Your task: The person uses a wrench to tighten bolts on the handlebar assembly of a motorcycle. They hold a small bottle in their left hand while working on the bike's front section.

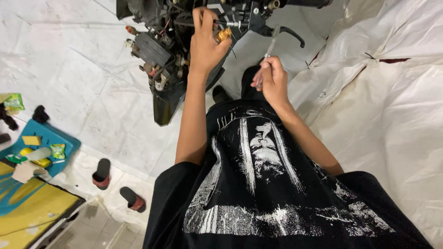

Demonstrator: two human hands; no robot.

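Our left hand pinches a small brass fitting against the stripped motorbike front. Our right hand is closed around a thin tool. If the pinch slackens, the fitting could drop among the wiring.

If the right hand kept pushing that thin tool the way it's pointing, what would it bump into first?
Probably the black brake lever on the stripped motorbike front: the thin tool in the right hand points up toward it, though depth is unclear.
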